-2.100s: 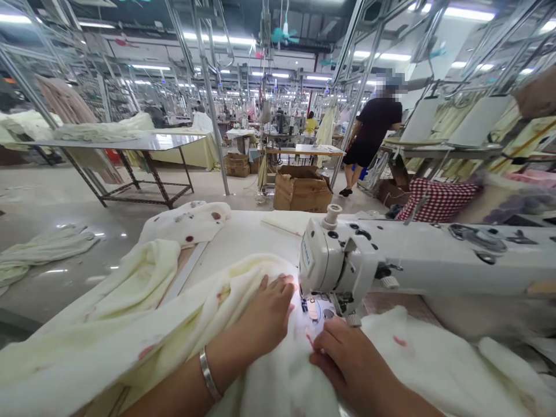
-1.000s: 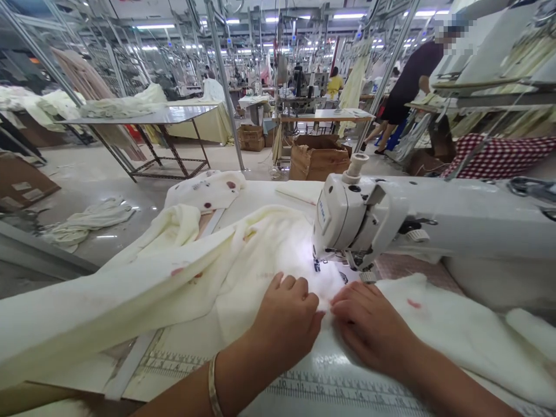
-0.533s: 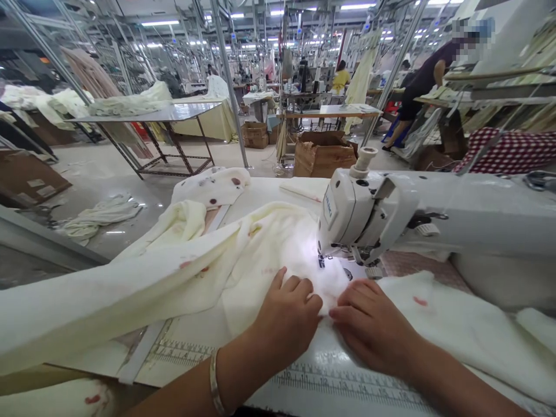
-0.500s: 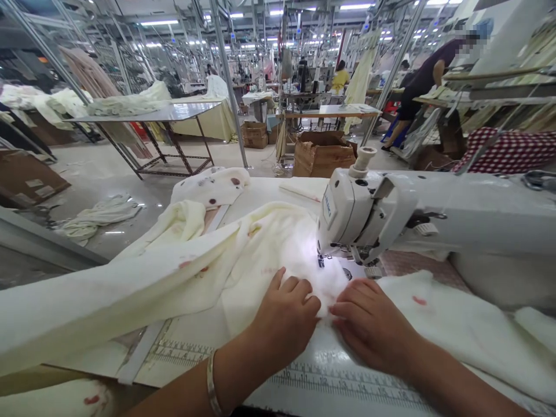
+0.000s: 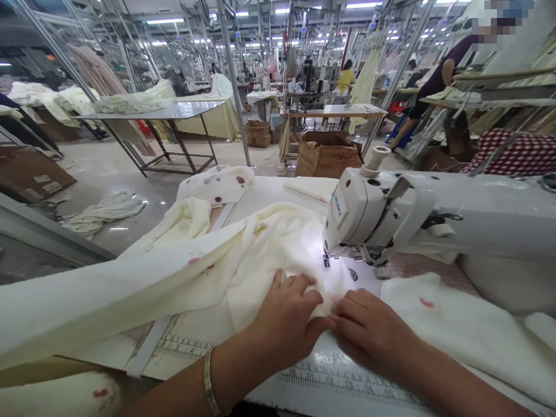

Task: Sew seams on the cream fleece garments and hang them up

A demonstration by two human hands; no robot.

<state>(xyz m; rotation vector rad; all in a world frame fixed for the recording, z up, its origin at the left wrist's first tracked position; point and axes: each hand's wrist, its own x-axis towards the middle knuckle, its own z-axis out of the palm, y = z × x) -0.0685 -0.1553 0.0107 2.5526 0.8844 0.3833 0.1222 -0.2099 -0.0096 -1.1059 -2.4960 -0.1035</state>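
A cream fleece fabric (image 5: 182, 272) with small red spots lies across the sewing table (image 5: 347, 382) and runs under the head of a white sewing machine (image 5: 391, 214). My left hand (image 5: 284, 321), with a metal bangle on its wrist, rests on the fabric's edge with its fingers curled, pinching it. My right hand (image 5: 369, 330) lies beside it, fingertips touching the same edge just in front of the lit needle area (image 5: 330, 263). The two hands meet at the fabric's edge. A printed ruler (image 5: 343, 385) shows on the table below them.
A folded spotted piece (image 5: 217, 182) lies at the table's far end. Cardboard boxes (image 5: 328, 153), a metal table (image 5: 156, 116) with cloth piles and fabric on the floor (image 5: 104, 211) stand beyond. A person in dark clothes (image 5: 438, 75) bends at the right. Red checked cloth (image 5: 516, 153) hangs behind the machine.
Both hands drew back from under the machine head toward me with the fabric edge, then stayed close together, shifting slightly. The view tilted down and right.
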